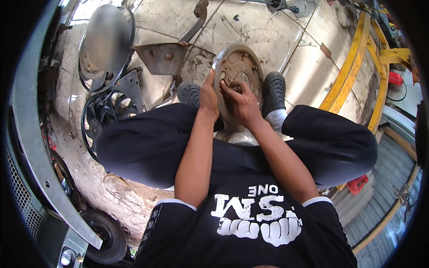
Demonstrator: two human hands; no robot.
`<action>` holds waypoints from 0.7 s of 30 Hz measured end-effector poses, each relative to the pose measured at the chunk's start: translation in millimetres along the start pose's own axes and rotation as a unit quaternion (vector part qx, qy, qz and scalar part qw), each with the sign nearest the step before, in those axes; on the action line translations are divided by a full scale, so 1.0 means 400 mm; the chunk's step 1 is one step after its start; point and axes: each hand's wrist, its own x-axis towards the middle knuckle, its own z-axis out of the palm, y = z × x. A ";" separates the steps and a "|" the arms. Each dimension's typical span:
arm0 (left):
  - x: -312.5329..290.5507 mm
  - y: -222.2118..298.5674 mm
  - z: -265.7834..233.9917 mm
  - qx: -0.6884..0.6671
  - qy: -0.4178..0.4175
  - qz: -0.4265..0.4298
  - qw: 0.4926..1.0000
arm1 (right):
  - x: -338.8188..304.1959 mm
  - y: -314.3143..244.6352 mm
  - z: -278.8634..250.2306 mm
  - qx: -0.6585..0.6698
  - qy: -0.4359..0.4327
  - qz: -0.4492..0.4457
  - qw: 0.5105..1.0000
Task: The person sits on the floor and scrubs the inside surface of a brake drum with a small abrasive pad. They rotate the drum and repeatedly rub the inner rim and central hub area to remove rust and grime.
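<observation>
A round, worn metal plate (241,61) with a raised rim stands tilted between my feet, with small bolts or studs and openings on its dirty brown face. My left hand (208,94) is closed on its left rim, the thumb side lying along the edge and the other fingers hidden behind. Against the lower part of the face is my right hand (243,102), its fingers curled and the index fingertip close to an opening left of the centre. What those curled fingers pinch, if anything, is too small to make out. Below the plate, a shiny rounded metal surface (237,135) shows partly.
A rusty metal bracket (161,58) with an arm lies beyond my left foot. Black hoops and fan-like parts (100,116) lie at the left. A yellow steel frame (348,67) stands at the right, and a tyre (105,234) at the lower left. Cracked tiles (250,27) cover the floor.
</observation>
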 end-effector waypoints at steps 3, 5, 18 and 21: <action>-0.012 -0.030 -0.010 -0.019 0.015 0.005 1.000 | -0.057 -0.017 0.000 0.009 -0.052 0.049 0.997; -0.010 -0.021 -0.018 -0.009 0.014 0.006 1.000 | -0.050 -0.023 0.007 0.005 -0.040 0.036 0.999; -0.009 -0.019 -0.038 0.035 0.021 -0.001 0.999 | -0.035 -0.009 -0.001 -0.005 -0.073 0.018 0.997; -0.034 -0.007 -0.026 0.023 0.034 0.000 0.999 | -0.078 0.005 -0.005 0.010 -0.128 0.018 0.992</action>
